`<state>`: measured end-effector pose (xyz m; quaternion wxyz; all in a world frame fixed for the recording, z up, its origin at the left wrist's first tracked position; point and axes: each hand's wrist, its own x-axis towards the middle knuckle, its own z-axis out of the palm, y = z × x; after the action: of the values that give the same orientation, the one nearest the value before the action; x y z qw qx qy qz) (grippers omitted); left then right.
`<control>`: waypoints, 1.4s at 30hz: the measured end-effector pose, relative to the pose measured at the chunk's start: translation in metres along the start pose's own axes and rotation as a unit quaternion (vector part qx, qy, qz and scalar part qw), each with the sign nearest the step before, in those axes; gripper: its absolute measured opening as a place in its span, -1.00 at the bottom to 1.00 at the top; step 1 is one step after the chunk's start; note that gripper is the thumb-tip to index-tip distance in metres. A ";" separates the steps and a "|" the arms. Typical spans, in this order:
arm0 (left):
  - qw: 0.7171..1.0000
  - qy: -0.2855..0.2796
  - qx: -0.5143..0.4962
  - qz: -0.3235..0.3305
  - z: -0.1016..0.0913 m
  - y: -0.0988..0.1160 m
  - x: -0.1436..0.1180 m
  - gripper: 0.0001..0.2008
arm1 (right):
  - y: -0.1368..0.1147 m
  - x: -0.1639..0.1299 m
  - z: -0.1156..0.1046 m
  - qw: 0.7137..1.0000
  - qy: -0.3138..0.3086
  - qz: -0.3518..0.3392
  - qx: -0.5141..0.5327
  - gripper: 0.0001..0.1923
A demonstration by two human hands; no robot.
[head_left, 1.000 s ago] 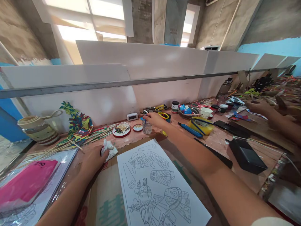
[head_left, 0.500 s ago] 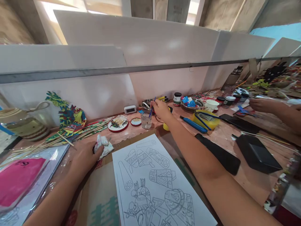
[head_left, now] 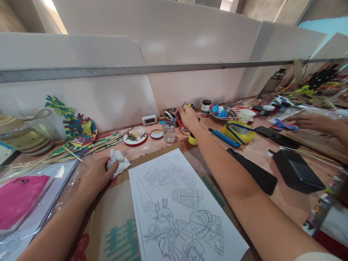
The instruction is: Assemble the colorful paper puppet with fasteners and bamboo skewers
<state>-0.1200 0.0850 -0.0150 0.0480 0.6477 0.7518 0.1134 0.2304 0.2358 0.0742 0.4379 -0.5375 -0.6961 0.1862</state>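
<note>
My right hand [head_left: 188, 116] is closed around a blue paintbrush [head_left: 174, 119], reaching out to the back of the table. The brush slants down into a clear glass of water [head_left: 169, 134]; its tip is hard to make out. At the left, my left hand [head_left: 99, 172] grips a crumpled white tissue [head_left: 118, 162] resting at the cardboard's edge. Between my arms lies a white sheet [head_left: 168, 181] with line drawings, on top of a flattened cardboard piece [head_left: 116, 217].
Lids with beads [head_left: 135, 136] and a small white timer [head_left: 149, 120] stand near the glass. To the right are a blue cutter [head_left: 224, 138], a yellow container [head_left: 240, 132], a black phone [head_left: 252, 170] and a black box [head_left: 297, 170]. Another person's hand [head_left: 312, 121] is at far right.
The camera view has tilted down slightly. The brush in my right hand leans more to the side in the glass. My left hand stays on the tissue.
</note>
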 end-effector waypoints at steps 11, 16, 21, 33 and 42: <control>0.999 -0.021 0.021 0.011 -0.002 0.000 0.000 -0.49 | -0.004 -0.004 -0.006 0.997 0.058 -0.034 -0.033 -0.71; 0.999 -0.016 0.026 0.013 -0.003 0.002 -0.001 -0.48 | -0.007 -0.010 0.002 0.997 0.016 -0.054 -0.054 -0.77; 0.999 -0.015 0.031 0.020 -0.004 0.002 -0.001 -0.50 | 0.000 -0.006 0.003 1.000 0.004 -0.027 -0.012 -0.69; 1.000 -0.002 0.011 0.015 -0.004 0.002 -0.001 -0.49 | 0.016 0.012 -0.001 0.982 0.081 0.055 0.162 -0.62; 1.000 -0.008 0.012 0.022 0.000 -0.003 0.001 -0.49 | 0.015 0.016 -0.014 0.982 0.115 0.027 0.151 -0.60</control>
<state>-0.1230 0.0855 -0.0160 0.0437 0.6652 0.7386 0.1009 0.2498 0.2531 0.0772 0.5855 -0.5021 -0.5903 0.2379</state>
